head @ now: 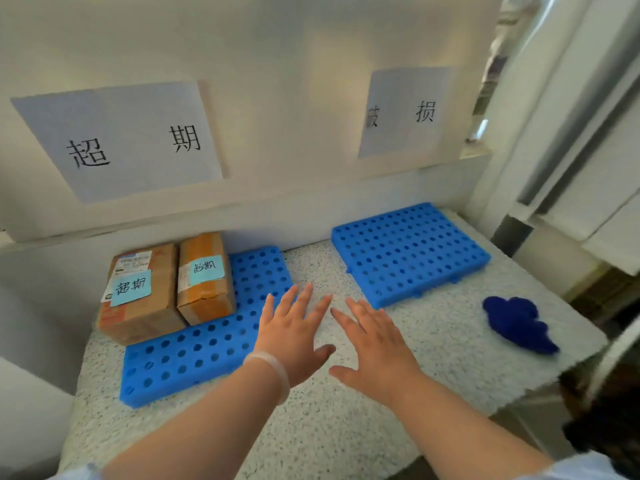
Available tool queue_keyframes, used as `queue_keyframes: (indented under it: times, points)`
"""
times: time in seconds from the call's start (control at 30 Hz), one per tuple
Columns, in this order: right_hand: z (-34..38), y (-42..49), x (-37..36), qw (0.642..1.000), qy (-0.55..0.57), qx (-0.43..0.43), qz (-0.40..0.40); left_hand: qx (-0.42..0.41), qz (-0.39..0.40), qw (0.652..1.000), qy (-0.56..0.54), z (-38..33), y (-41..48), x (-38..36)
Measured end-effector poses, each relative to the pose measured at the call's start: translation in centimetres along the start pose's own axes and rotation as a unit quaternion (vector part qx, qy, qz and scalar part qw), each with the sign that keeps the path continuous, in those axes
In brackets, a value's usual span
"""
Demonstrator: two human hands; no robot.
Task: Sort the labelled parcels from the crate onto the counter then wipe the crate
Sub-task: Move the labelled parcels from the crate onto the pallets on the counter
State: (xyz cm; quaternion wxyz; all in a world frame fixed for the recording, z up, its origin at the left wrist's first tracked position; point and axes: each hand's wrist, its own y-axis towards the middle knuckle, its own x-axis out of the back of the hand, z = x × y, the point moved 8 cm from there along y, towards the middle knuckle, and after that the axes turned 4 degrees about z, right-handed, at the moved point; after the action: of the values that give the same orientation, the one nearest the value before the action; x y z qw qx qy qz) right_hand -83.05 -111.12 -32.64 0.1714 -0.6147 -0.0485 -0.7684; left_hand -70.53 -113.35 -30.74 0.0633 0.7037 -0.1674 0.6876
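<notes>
Two cardboard boxes are sitting side by side at the back left corner of the counter [311,427], on the back left corner of a blue perforated mat [194,355]. The bigger parcel [138,292] is lying flat and touching the smaller parcel [206,278] on its right. Each one is wearing a pale blue sticky note [131,287] with handwriting on top.

Handling guess: they're looking like stiff taped cartons, probably light, not slippery. Taking one by its two opposite long sides with a thumb over the top edge seems the easy hold, keeping off the note so it isn't peeling away.

Both hands are hovering palm down over the bare middle of the counter, between the two mats. The left hand [291,334] and right hand [377,344] are both holding nothing, fingers straight and fanned apart, fingertips nearly meeting. Can't tell if they're touching the surface.

A second blue mat [408,251] is lying bare at the back right corner, under a paper sign [405,110] on the wall. Another sign [117,140] is hanging above the parcels. A dark blue cloth [516,323] is sitting bunched near the right edge, well apart from the hands. The crate isn't showing anywhere, so no telling what's left in it.
</notes>
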Motion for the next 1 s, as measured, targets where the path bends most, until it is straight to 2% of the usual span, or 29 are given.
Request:
queue_keyframes:
  times: [0.2, 0.37, 0.5, 0.83, 1.0]
  points:
    - [-13.2, -13.4, 4.2, 0.991, -0.003, -0.13, -0.031, -0.114, 0.004, 0.993, -0.015, -19.0, 0.5, 1.1]
    - [-23.5, -26.1, 6.7, 0.963, 0.01, -0.259, -0.075, -0.213, -0.009, 0.977, -0.019, -35.0, -0.1, 1.9]
    - [-29.3, -34.5, 7.8, 0.934, 0.023, -0.341, -0.104, -0.284, -0.002, 0.958, -0.031, -45.1, -1.6, 2.2]
    - [-39.3, -42.4, 6.0, 0.883, 0.092, -0.443, -0.129, -0.39, 0.025, 0.92, -0.021, -60.0, 0.6, 0.2]
    - [-45.8, -43.4, 6.1, 0.833, 0.162, -0.511, -0.136, -0.398, 0.06, 0.915, -0.012, -64.4, 5.8, -1.9]
